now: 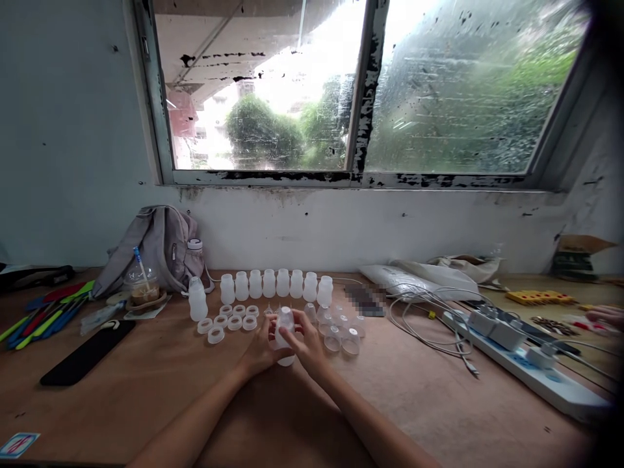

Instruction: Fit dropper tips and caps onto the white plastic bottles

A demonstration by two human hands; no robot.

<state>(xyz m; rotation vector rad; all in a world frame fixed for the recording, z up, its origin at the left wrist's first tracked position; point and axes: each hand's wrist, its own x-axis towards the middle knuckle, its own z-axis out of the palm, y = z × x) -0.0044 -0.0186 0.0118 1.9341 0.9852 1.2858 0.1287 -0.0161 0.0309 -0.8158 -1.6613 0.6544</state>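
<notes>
A frosted baby bottle [285, 318] with a domed cap stands upright at the middle of the table. My left hand [262, 344] wraps its lower left side, and my right hand [306, 339] grips it from the right, the thumb across its front. Behind my hands runs a row of several open frosted bottles [269, 283]. Left of my left hand lie several white collar rings [234, 322]. Several clear domed caps [350, 342] are grouped beside my right hand. Small clear pieces, perhaps teats [271, 310], are partly hidden by my fingers. Another capped bottle [197, 300] stands farther left.
On the left are a black phone-shaped slab [88, 352], an iced drink cup [145, 286], colourful tools [49, 312] and a grey backpack [158, 247]. To the right lie a white power strip [531, 364], loose cables [429, 331] and plastic bags [419, 281]. Another person's hand [604, 316] shows at the right edge.
</notes>
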